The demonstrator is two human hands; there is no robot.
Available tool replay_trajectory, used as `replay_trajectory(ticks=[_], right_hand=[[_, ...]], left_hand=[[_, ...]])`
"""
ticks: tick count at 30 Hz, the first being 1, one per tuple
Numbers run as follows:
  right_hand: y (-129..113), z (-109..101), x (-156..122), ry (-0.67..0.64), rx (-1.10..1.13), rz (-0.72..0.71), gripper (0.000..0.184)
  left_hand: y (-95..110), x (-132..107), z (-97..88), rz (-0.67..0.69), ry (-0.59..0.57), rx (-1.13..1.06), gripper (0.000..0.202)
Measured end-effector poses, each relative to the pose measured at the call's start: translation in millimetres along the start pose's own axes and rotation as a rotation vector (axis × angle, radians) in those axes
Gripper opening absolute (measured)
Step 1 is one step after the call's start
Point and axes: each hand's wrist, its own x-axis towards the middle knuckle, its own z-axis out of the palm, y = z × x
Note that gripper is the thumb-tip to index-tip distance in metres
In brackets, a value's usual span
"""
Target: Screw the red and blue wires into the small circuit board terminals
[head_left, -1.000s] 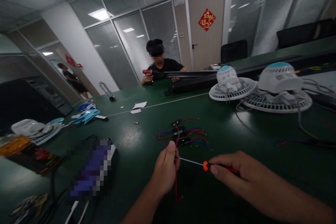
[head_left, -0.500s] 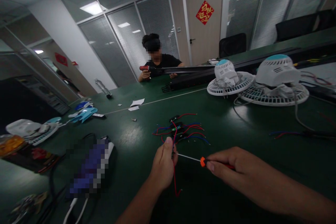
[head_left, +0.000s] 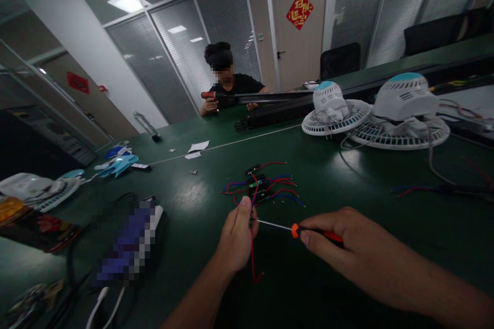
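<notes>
- The left hand (head_left: 236,236) was curled into a loose fist just above the green surface (head_left: 347,200), its fingers pinched together on a small part at the end of a red wire (head_left: 252,262); the part itself was hidden by the thumb and too small to make out.
- The red wire hung down from that pinch and curled on the surface just below the hand.
- The right hand (head_left: 347,252) had its fingers clamped on the orange-and-red handle of a small screwdriver (head_left: 293,228), whose thin metal shaft ran level to the left, the tip meeting the pinched part at the left thumb.
- The step in hand looked like working a tiny screw or terminal on the wire end: tip seated, part steadied.
- The next move would probably call for a steady twist of the handle with the shaft kept in line, and a firm left pinch so that the part could not spin or slip.
- A tangle of red and blue wires (head_left: 266,187) lay on the surface just beyond the hands, around a small dark board.
- Two white fan heads (head_left: 401,108) lay face down farther off to the right.
- A person (head_left: 227,85) sat across the surface, gripping a red-handled tool.
</notes>
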Motion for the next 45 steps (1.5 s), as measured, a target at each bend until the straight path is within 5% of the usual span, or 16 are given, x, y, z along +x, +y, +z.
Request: replay_trajectory(ticks=[5,8,12,19,28,45], right_hand=[[-3.9,-2.1,2.5,0.01,0.496,0.256,0.035],[-6.2,-1.8,1.4,0.005,0.794,0.305,0.035],[-7.8,-1.5,0.9,0.032,0.921,0.295,0.035],[0.9,-1.5,4.7,-0.119,0.659,0.46,0.041],[8.6,-4.3,10.9,-0.152,0.487,0.289,0.034],[-2.9,-4.6,-0.9,0.062,0.021,-0.097,0.032]], left_hand=[[1.4,2.3,-2.7,-0.009,-0.019,-0.003,0.05],[-0.7,3.4,-5.2,-0.022,-0.058,-0.082,0.045],[-4.7,4.6,-6.9,-0.009,-0.047,-0.102,0.043],[-4.2,3.0,-3.8,0.022,0.02,-0.046,0.045],[5.3,-1.7,1.2,0.043,0.133,0.002,0.048],[1.1,1.0,-1.9,0.021,0.073,0.087,0.044]])
